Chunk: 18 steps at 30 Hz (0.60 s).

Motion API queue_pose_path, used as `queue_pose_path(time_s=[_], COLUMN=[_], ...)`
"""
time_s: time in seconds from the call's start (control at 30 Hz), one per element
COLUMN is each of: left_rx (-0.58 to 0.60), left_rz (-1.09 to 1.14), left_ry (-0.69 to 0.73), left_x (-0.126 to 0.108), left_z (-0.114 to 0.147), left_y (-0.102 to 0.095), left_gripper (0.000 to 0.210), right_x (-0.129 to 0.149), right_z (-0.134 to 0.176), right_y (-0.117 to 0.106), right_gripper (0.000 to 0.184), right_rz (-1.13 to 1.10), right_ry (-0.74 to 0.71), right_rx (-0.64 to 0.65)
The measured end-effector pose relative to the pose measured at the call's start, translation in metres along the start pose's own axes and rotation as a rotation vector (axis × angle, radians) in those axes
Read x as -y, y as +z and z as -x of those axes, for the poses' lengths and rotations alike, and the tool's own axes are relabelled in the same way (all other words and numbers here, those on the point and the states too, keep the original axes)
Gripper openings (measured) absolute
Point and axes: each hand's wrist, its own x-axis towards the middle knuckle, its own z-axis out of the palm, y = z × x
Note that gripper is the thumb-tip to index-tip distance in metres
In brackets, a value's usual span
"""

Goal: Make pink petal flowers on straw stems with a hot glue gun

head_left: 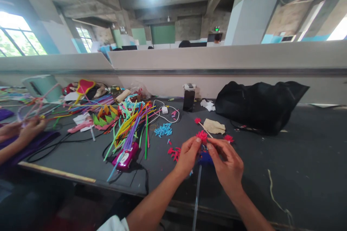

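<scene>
Between my fingertips is a red fuzzy flower, pinched by my left hand from the left. My right hand closes its thumb and fingers at the flower's lower right side; the exact grip there is too small to make out. Under the hands sits a blue object, partly covered. A thin clear rod runs from it toward the table's front edge. Loose red pieces lie left of my left hand. Another red flower rests just beyond my right hand, and a stick with a red tip lies farther back.
Blue pieces, colourful pipe cleaners and a magenta device with cables lie to the left. A phone stands at the back, beside a black bag. At far left, another person's hands hold pipe cleaners.
</scene>
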Motion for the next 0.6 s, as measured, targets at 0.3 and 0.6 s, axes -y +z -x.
queue_pose_path(time_s=[0.3, 0.6], left_rx=[0.018, 0.09], left_rz=[-0.13, -0.37], left_ry=[0.065, 0.229], left_x=[-0.004, -0.013], left_z=[0.006, 0.008], left_y=[-0.001, -0.004], left_gripper=[0.035, 0.033], right_x=[0.0, 0.003], right_z=[0.0, 0.0], right_y=[0.0, -0.004], right_gripper=[0.013, 0.016], right_rz=[-0.024, -0.081], right_ry=[0.024, 0.12], right_rx=[0.011, 0.049])
